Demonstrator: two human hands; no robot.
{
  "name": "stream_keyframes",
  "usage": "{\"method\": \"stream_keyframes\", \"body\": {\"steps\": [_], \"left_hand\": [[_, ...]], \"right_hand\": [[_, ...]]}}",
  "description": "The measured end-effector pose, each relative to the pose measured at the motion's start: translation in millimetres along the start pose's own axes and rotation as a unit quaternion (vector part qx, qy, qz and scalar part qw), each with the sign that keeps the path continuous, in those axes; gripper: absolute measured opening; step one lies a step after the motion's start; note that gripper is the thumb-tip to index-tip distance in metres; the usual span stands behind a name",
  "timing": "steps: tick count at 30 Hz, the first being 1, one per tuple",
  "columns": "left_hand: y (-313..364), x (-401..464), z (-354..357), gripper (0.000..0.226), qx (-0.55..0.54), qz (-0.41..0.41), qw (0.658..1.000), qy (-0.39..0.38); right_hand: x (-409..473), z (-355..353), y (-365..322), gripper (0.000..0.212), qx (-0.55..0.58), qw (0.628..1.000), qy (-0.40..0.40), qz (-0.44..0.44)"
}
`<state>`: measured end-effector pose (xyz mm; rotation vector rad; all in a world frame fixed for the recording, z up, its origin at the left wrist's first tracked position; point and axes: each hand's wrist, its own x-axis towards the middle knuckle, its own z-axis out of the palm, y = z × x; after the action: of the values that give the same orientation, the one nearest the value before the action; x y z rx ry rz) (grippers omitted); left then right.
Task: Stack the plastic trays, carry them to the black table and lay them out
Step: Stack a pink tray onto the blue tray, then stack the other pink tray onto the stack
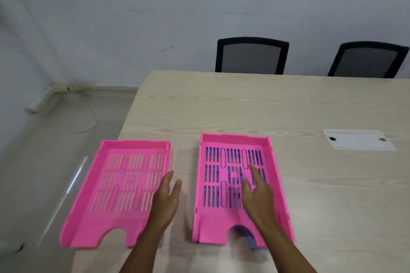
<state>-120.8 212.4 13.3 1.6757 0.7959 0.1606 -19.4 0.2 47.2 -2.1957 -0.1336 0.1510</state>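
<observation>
Two pink slotted plastic trays lie on a pale wooden table (288, 106). The left pink tray (106, 224) hangs partly over the table's left edge. The right pink tray (210, 230) sits nested on a blue tray (248, 237), whose colour shows through the slots and the front notch. My left hand (166, 199) hovers open by the right wall of the left tray, fingers apart, holding nothing. My right hand (258, 193) is spread flat over the floor of the right tray, fingers extended; whether it touches is unclear.
A white cable-port plate (359, 139) is set in the table at the right. Two black mesh chairs (251, 55) (368, 60) stand behind the far edge. Grey floor and a wall lie to the left. No black table is in view.
</observation>
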Motion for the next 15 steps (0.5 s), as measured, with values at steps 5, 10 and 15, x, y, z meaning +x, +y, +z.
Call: {"method": "stream_keyframes", "body": {"steps": [5,10,15], "left_hand": [[-8.1,-5.3,-64.7,0.046,0.004,0.006,0.996,0.091],[-25.2,0.7,-145.1,0.046,0.05,0.001,0.979,0.197],[-60.7,8.1,-214.0,0.059,0.098,-0.093,0.969,0.207]], "right_hand": [[-11.1,62.5,-43.8,0.05,0.011,0.993,-0.1,-0.058],[-28.5,124.2,-74.6,0.054,0.003,0.983,-0.181,-0.044],[-47.9,167.9,-83.4,0.057,-0.001,0.967,-0.249,0.048]]}}
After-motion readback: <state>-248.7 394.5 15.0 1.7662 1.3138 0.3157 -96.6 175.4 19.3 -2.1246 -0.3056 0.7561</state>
